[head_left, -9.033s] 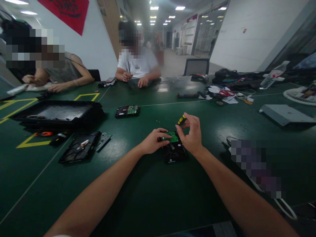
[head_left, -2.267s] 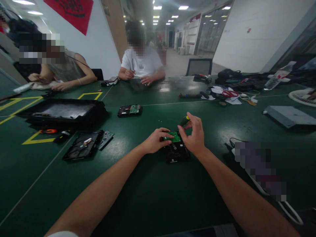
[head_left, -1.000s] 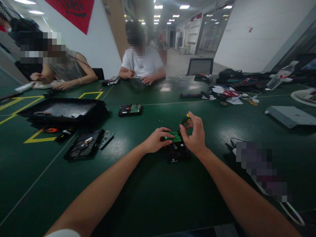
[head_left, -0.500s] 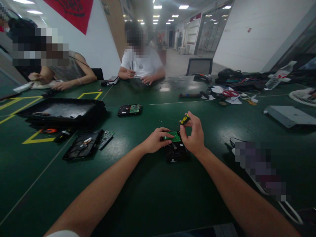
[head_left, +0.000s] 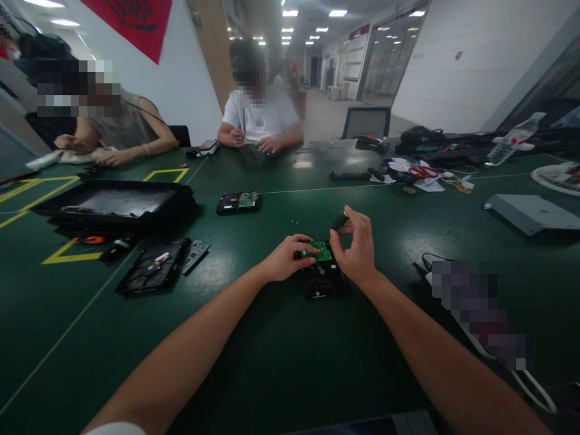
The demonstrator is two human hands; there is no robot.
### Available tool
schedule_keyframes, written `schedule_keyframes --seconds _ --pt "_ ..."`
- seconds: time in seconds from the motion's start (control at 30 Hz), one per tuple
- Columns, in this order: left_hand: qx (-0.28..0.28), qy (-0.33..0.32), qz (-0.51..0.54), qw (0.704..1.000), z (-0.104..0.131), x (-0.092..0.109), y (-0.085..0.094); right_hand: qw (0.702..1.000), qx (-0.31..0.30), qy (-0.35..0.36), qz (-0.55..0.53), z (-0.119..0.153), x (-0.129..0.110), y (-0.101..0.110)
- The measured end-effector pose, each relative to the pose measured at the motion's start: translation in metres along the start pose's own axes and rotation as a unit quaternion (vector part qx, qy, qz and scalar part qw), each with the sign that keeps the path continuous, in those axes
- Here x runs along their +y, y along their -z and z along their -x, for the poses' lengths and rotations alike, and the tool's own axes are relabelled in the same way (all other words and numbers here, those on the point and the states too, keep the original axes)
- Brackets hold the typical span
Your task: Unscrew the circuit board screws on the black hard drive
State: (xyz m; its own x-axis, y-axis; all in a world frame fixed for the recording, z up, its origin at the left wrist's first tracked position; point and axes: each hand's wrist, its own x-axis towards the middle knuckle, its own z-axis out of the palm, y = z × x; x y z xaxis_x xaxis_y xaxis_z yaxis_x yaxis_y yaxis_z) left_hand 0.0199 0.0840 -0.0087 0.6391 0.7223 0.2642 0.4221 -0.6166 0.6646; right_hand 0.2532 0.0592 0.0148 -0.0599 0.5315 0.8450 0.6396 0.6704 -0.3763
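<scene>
A black hard drive (head_left: 325,283) with a green circuit board (head_left: 323,249) at its far end lies flat on the table in front of me. Over its left edge, my left hand (head_left: 292,257) grips it, with fingertips resting on the board. My right hand (head_left: 356,248) pinches the dark, yellow-trimmed handle of a small screwdriver (head_left: 339,220) above the board's right side. The handle leans, and my fingers and the drive's edge hide most of the shaft and its tip.
Left lie an opened drive case (head_left: 151,266), a loose circuit board (head_left: 196,256) and black trays (head_left: 113,202). Another hard drive (head_left: 238,202) sits farther back. Right are a power strip (head_left: 475,314) and a grey metal box (head_left: 532,212). Two people sit across the green table (head_left: 272,350).
The screwdriver handle has turned in my right fingers, so its yellow face shows less and a darker side faces me. My left hand and the hard drive have hardly moved.
</scene>
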Motion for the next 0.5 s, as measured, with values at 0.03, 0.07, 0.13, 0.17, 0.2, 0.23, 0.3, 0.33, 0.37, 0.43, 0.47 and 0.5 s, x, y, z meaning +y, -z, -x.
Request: schedule_keyframes --seconds 0.03,0.07,0.13,0.17,0.2,0.23,0.3,0.33,0.37,0.43,0.47,0.5 --pt "-0.001 0.001 -0.001 1.0 0.0001 0.0001 0.0002 1.0 0.005 0.002 0.004 -0.0003 -0.0001 0.0004" --pt "-0.002 0.002 -0.002 1.0 0.0002 0.0004 0.0004 1.0 0.008 0.003 0.007 -0.0007 -0.0003 0.0008" --pt "-0.003 0.001 -0.004 1.0 0.0003 0.0013 0.0008 1.0 0.008 0.005 0.01 -0.0013 -0.0006 0.0016" --pt "-0.002 0.0 -0.004 1.0 0.0003 0.0018 0.001 1.0 0.005 0.006 0.011 -0.0014 -0.0008 0.0019" --pt "-0.001 -0.001 -0.004 1.0 0.0003 0.0022 0.0011 1.0 0.0 0.006 0.01 -0.0015 -0.001 0.0021" --pt "0.0 -0.002 -0.003 1.0 0.0002 0.0026 0.0011 1.0 -0.005 0.007 0.008 -0.0014 -0.0011 0.0021" --pt "0.002 -0.003 -0.003 1.0 0.0001 0.0027 0.0009 1.0 -0.01 0.007 0.006 -0.0011 -0.0013 0.0019" --pt "0.001 -0.003 -0.004 1.0 0.0 0.0025 0.0007 1.0 -0.01 0.008 0.006 -0.001 -0.0014 0.0017" --pt "0.0 -0.004 -0.004 1.0 0.0 0.0021 0.0005 1.0 -0.006 0.007 0.008 -0.0009 -0.0016 0.0016" --pt "-0.001 -0.004 -0.003 1.0 -0.0001 0.0012 0.0 1.0 0.005 0.003 0.012 -0.0009 -0.0019 0.0014" --pt "0.0 -0.003 -0.002 1.0 -0.0001 0.0009 -0.0001 1.0 0.01 -0.001 0.013 -0.0009 -0.0022 0.0014" --pt "0.001 -0.002 -0.002 1.0 -0.0002 0.0007 -0.0002 1.0 0.014 -0.006 0.013 -0.0009 -0.0025 0.0014"
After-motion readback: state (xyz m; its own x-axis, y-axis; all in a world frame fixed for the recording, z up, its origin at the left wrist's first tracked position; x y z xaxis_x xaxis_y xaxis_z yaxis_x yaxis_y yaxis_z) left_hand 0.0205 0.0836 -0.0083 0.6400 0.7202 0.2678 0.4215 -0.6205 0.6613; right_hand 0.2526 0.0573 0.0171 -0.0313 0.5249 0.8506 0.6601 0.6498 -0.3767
